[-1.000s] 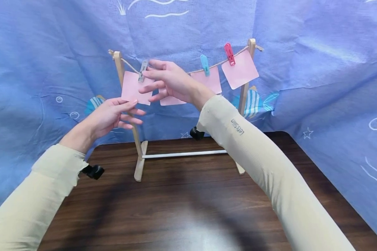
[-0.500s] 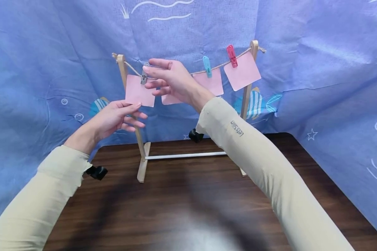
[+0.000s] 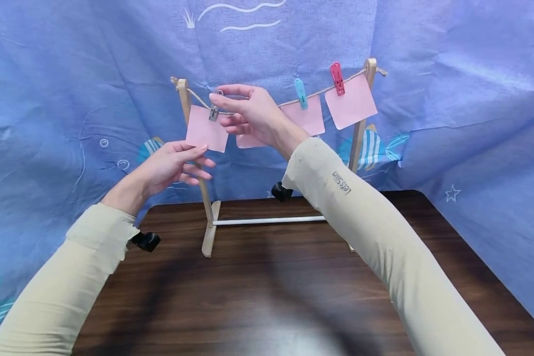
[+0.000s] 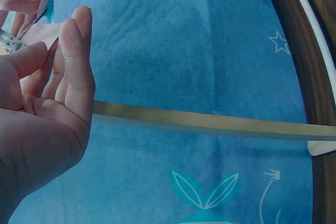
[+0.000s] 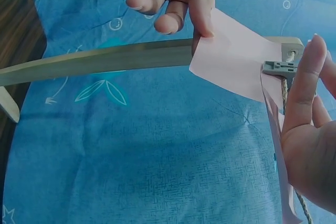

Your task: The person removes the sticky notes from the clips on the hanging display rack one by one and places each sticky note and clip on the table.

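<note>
My left hand (image 3: 166, 165) pinches the lower edge of the leftmost pink paper square (image 3: 204, 131) between thumb and fingers. A grey clothespin (image 3: 213, 113) grips the top of that square at the rope (image 3: 199, 99). My right hand (image 3: 262, 116) pinches the clothespin's upper end with thumb and index finger, its other fingers loosely bent. In the right wrist view the clothespin (image 5: 278, 68) sits across the paper (image 5: 236, 56) beside the rope. A second pink square (image 3: 245, 141) is partly hidden behind my right hand.
Further right on the rope hang a pink square (image 3: 311, 118) under a blue clothespin (image 3: 300, 93) and another (image 3: 351, 103) under a red clothespin (image 3: 337, 79). Wooden posts (image 3: 207, 198) and a white bar (image 3: 267, 220) form the stand on the dark table (image 3: 249, 287). Blue patterned cloth (image 3: 115, 59) hangs behind.
My right thumb and index finger have closed in on the grey clothespin's upper end. My left hand keeps its pinch on the paper. The whole scene has shifted slightly right in the head view.
</note>
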{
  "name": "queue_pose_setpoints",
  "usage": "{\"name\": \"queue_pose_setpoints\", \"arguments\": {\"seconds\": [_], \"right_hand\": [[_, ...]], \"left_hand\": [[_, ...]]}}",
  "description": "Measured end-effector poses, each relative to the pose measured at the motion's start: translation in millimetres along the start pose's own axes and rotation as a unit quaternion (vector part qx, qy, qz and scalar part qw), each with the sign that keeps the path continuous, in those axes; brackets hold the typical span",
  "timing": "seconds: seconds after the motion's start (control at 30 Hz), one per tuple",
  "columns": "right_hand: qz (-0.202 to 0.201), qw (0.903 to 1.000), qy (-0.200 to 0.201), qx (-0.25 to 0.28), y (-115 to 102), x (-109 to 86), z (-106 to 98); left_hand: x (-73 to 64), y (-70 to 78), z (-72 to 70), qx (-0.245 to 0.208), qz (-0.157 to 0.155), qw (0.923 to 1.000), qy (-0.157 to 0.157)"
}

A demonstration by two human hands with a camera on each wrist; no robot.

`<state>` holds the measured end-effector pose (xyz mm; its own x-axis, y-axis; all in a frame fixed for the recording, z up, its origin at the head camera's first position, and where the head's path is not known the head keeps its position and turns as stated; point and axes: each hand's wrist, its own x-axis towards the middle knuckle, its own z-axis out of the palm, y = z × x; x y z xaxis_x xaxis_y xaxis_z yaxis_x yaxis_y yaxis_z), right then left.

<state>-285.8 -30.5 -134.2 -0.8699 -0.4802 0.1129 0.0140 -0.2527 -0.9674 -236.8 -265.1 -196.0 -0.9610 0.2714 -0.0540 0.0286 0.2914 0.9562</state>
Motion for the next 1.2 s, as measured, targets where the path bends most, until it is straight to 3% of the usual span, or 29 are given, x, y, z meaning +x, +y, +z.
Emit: {"name": "queue_pose_setpoints", "arguments": {"seconds": [0.53, 1.0, 1.2], "right_hand": [[-0.003, 0.9998, -0.003, -0.021, 3.5, -0.1, -2.4], [-0.036, 0.9978, -0.025, -0.050, 6.4, -0.3, -2.7], [-0.052, 0.9961, -0.005, -0.071, 3.9, -2.1, 0.3]], "left_hand": [[1.0, 2.6, -1.7, 0.009, -0.009, 0.9999, 0.003], [0.1, 1.4, -3.6, 0.002, -0.016, 0.9999, 0.003], [-0.5, 1.5, -3.2, -0.005, -0.018, 0.9998, 0.001]]}}
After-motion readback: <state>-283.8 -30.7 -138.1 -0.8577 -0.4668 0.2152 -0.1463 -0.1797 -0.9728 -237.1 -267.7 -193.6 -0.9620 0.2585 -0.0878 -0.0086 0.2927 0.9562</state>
